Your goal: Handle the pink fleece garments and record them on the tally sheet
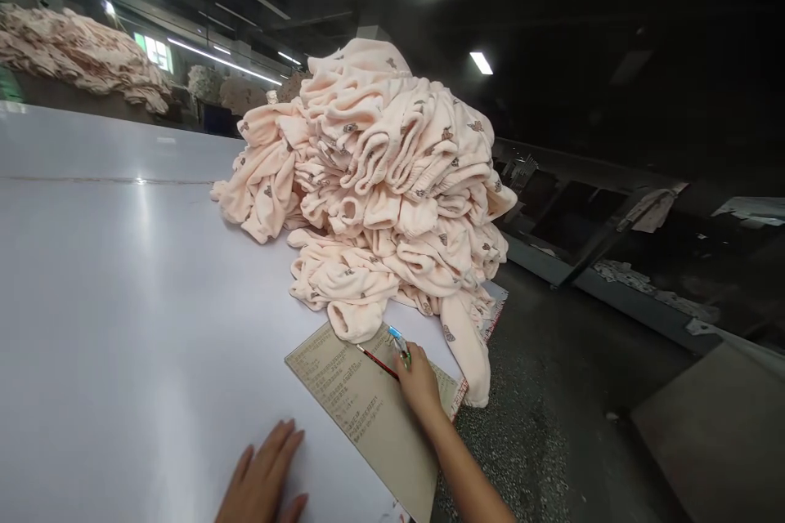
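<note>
My left hand [263,478] lies on the white tabletop with its fingers stretched out and nothing in it. My right hand [420,384] is over a greyish-beige board [392,441] covered in rows of writing, its fingers curled around a small blue-and-green object [400,343] whose kind I cannot make out. Just left of those fingers, a slim red-and-black pencil [377,361] lies on the board. Behind the board rises a tall heap of pale pink plush garments [398,180] with small brown prints. One garment cuff [356,320] overlaps the board's far edge.
The white table [123,278] extends to the left, with a seam across it. Its right edge drops to a dark speckled floor [527,425]. Another garment pile [79,57] stands at the far left. A grey box-like surface [717,425] is at the lower right.
</note>
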Action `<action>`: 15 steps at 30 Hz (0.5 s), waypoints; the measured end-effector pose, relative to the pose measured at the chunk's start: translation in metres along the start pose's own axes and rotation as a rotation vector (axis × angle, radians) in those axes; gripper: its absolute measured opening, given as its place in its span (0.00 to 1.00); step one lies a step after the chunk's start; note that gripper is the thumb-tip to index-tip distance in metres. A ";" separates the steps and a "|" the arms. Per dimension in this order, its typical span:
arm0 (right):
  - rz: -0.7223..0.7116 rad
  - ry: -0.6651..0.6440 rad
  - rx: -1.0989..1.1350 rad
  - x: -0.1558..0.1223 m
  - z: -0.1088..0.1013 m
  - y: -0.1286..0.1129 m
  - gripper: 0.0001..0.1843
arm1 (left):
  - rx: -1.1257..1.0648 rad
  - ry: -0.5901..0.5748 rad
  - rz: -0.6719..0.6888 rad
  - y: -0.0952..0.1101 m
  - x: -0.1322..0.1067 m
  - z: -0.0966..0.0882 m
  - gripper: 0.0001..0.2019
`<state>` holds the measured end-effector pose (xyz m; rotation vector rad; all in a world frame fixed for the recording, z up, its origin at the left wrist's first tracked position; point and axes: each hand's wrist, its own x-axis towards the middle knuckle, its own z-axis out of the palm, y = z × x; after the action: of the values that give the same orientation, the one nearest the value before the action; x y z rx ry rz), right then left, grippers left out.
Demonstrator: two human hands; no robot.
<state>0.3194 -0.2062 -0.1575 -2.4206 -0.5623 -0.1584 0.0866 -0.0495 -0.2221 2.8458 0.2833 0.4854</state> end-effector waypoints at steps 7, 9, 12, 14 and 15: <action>-0.131 -0.103 -0.150 0.037 -0.010 0.029 0.12 | -0.042 0.003 0.025 0.021 0.064 0.018 0.25; -0.167 -0.150 -0.169 0.027 -0.016 0.027 0.12 | -0.048 0.013 -0.005 0.015 0.068 0.022 0.27; -0.184 -0.274 -0.174 0.006 -0.026 0.024 0.07 | -0.046 0.025 -0.032 0.010 0.068 0.026 0.28; -0.169 -0.358 -0.171 -0.007 -0.029 0.022 0.02 | -0.006 0.050 -0.017 0.009 0.067 0.027 0.29; -0.152 -0.382 -0.170 -0.011 -0.031 0.021 0.01 | 0.028 0.068 0.001 0.009 0.066 0.027 0.29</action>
<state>0.3190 -0.2439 -0.1481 -2.5874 -0.9383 0.2062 0.1587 -0.0484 -0.2245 2.8605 0.3040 0.5840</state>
